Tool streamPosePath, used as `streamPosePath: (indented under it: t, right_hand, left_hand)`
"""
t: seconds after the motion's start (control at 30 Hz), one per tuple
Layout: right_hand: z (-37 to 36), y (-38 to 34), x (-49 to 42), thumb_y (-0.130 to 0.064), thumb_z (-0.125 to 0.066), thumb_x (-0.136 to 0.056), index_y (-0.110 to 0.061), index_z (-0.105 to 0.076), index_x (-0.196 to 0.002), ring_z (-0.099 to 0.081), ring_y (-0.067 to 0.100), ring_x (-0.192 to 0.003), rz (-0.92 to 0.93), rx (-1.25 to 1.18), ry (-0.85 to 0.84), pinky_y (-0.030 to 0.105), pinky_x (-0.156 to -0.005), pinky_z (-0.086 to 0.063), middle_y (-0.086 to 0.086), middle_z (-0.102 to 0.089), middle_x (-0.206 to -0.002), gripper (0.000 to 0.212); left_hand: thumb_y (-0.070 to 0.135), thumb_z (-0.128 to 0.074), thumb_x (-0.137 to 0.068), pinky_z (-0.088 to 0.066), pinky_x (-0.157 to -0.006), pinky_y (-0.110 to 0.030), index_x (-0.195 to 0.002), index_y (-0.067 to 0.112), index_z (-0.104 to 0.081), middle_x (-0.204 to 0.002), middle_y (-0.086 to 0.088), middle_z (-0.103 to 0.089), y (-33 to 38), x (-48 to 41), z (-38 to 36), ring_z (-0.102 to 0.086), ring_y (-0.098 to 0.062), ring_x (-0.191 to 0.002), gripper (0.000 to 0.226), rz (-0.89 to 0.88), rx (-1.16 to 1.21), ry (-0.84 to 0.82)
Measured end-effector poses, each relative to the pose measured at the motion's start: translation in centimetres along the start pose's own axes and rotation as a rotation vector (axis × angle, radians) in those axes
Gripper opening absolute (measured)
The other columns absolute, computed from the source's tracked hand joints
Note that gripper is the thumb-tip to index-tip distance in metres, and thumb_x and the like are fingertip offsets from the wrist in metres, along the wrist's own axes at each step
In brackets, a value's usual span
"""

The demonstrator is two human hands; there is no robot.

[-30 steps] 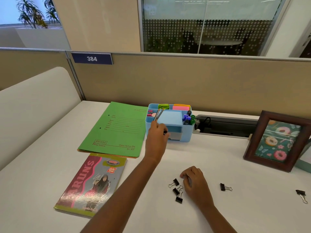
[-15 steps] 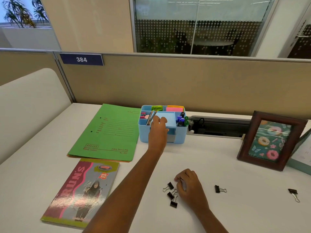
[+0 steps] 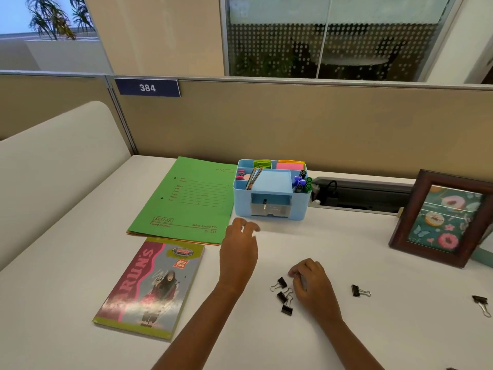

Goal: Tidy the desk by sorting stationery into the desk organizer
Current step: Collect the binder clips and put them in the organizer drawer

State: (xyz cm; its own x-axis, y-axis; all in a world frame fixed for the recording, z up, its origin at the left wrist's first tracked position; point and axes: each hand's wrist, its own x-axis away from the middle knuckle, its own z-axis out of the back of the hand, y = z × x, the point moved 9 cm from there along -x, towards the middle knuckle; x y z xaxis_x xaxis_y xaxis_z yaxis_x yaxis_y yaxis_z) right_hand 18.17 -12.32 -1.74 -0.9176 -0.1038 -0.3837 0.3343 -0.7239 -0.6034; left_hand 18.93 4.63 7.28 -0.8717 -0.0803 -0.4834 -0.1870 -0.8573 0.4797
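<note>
The light-blue desk organizer stands on the white surface against the partition, just right of a green file folder. Its compartments hold two pencils leaning in the left slot, pink items behind them, a green object and pink and orange sticky notes at the back, and purple and green markers on the right; a small clear drawer sits in its front face. Three black binder clips lie clustered near the front of the surface, with two more well apart to the right. The left hand hovers over the surface in front of the organizer, fingers loosely spread and holding nothing. The right hand rests on the surface with fingers curled, just beside the clip cluster; whether it grips a clip cannot be told. A magazine lies below the folder, and a framed picture stands at the right.
</note>
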Motion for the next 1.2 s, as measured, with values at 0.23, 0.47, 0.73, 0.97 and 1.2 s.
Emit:
streamPosePath:
  t: [0.23, 0.47, 0.73, 0.97, 1.2]
  right_hand:
    - [0.5, -0.2, 0.6, -0.019, -0.034, -0.076, -0.01, -0.067, -0.075, -0.044, 0.008, -0.079, 0.029, 0.033, 0.03, 0.004, -0.073, -0.033, 0.002, -0.063, -0.077, 0.034]
    - [0.5, -0.4, 2.1, -0.014, -0.036, -0.077, -0.006, -0.069, -0.087, -0.045, 0.008, -0.088, 0.015, 0.042, 0.017, 0.012, -0.078, -0.033, 0.008, -0.066, -0.091, 0.036]
    - [0.8, -0.3, 3.3, -0.003, -0.043, -0.073, -0.007, -0.069, -0.089, -0.044, 0.005, -0.091, -0.015, 0.03, 0.004, 0.009, -0.079, -0.03, 0.006, -0.066, -0.093, 0.031]
    - [1.3, -0.7, 4.2, -0.001, -0.043, -0.072, -0.007, -0.069, -0.087, -0.044, 0.006, -0.092, -0.007, 0.028, 0.01, 0.009, -0.08, -0.03, 0.007, -0.066, -0.093, 0.031]
    - [1.4, -0.6, 4.4, -0.001, -0.043, -0.072, -0.009, -0.069, -0.087, -0.043, 0.005, -0.091, -0.017, 0.02, 0.013, 0.009, -0.078, -0.03, 0.005, -0.065, -0.093, 0.031]
  left_hand:
    - [0.009, -0.09, -0.043, -0.05, -0.051, -0.029, -0.077, 0.017, -0.067, -0.075, -0.001, -0.064, -3.1, 8.4, 1.7, -0.063, -0.022, -0.064, 0.042, 0.065, -0.175, -0.146]
    - [0.032, -0.044, -0.093, -0.042, -0.088, -0.033, -0.135, 0.02, -0.031, -0.136, 0.002, -0.033, -6.2, 15.9, 2.6, -0.036, -0.021, -0.124, 0.046, 0.425, -0.512, -0.502]
    - [0.002, -0.04, -0.091, -0.04, -0.09, -0.034, -0.144, 0.02, -0.014, -0.148, 0.0, -0.014, -5.8, 18.3, 3.3, -0.027, -0.021, -0.129, 0.062, 0.471, -0.472, -0.522]
    - [-0.014, -0.036, -0.081, -0.038, -0.087, -0.018, -0.133, 0.019, -0.038, -0.123, -0.003, -0.035, -5.8, 17.4, 3.8, -0.033, -0.015, -0.112, 0.062, 0.416, -0.185, -0.327]
    - [-0.024, -0.035, -0.072, -0.035, -0.082, -0.013, -0.119, 0.012, -0.056, -0.111, -0.002, -0.046, -4.5, 15.0, 1.4, -0.043, -0.017, -0.109, 0.063, 0.2, -0.035, -0.355]
